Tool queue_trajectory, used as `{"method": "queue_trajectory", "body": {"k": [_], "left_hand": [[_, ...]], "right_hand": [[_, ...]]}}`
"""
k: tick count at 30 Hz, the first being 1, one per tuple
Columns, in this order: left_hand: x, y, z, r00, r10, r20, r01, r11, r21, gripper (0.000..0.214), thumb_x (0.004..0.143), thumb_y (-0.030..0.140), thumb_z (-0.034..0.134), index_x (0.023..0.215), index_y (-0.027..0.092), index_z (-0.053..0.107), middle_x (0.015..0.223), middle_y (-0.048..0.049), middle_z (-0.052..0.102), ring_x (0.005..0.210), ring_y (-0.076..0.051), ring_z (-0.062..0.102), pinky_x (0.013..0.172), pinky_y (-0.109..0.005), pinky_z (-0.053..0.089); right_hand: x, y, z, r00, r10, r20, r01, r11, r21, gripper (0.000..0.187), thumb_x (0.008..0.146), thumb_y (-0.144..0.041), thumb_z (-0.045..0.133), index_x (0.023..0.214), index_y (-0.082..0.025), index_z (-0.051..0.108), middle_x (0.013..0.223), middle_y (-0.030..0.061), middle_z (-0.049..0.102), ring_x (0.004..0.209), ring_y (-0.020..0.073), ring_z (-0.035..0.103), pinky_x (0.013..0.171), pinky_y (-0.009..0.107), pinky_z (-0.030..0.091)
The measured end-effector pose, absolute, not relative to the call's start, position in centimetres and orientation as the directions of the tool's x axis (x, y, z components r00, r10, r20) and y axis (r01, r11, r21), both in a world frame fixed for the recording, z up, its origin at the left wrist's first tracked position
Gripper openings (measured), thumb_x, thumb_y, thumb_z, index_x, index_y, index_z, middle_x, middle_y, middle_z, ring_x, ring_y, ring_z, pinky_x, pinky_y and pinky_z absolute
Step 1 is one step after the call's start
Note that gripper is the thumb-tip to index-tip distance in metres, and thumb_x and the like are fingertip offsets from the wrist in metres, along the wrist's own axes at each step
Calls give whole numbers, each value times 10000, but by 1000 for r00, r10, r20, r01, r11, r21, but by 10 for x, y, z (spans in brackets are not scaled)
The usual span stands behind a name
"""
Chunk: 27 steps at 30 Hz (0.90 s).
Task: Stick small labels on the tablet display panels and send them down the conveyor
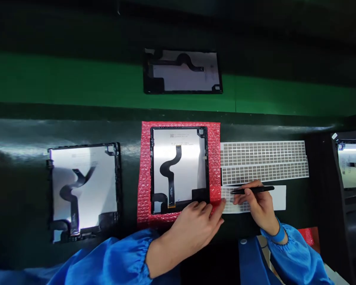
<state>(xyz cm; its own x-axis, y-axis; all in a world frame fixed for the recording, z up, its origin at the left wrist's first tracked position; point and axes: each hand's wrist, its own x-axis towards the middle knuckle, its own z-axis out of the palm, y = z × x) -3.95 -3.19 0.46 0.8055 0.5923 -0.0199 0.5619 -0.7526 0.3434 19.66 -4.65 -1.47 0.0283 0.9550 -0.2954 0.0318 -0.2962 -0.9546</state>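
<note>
A display panel [190, 166] in a black frame, with a dark curved ribbon cable [166, 168] on its silvery back, lies on red bubble wrap [144, 174]. My left hand [194, 221] rests over the panel's lower right corner, palm down. Its index finger reaches out to the left edge of a small sheet of grey square stickers [227, 206]. In my right hand [256, 202], held like a pen, are black tweezers [262, 189]. Their tips point left, over that sticker sheet; whether a sticker is between them is too small to tell.
Two larger sticker sheets [264, 154] lie behind the small one. Another framed panel [86, 182] lies at the left, one [186, 75] on the green raised strip [106, 83] at the back, and one [353, 166] at the right edge. A blue band [279, 233] circles my right wrist.
</note>
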Motion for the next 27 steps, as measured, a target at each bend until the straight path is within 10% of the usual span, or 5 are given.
{"method": "queue_trajectory", "body": {"k": [9,14,27], "left_hand": [[-18,-38,9,798,598,75,553,-775,307,396,1070,324,529,1343,92,697,1153,-128,772,1041,-270,712,868,-387,533],[8,-44,-1,865,496,74,455,-838,299,615,1046,523,544,1514,127,589,1664,-178,480,1506,-375,456,1190,-504,347],[12,-45,-11,872,490,17,467,-841,273,658,1005,518,616,1525,117,573,1695,-204,425,1508,-385,450,1180,-508,337]], "right_hand": [[267,-64,-9,178,955,-237,213,-272,-938,211,1073,-441,634,1053,-231,647,775,50,795,633,213,783,567,327,652],[276,-79,-20,141,952,-272,285,-302,-910,209,1084,-438,612,1084,-230,627,784,41,793,656,202,771,619,333,652],[273,-73,-18,97,965,-245,375,-264,-889,254,1080,-473,608,1087,-219,621,773,51,795,654,196,768,630,324,659]]}}
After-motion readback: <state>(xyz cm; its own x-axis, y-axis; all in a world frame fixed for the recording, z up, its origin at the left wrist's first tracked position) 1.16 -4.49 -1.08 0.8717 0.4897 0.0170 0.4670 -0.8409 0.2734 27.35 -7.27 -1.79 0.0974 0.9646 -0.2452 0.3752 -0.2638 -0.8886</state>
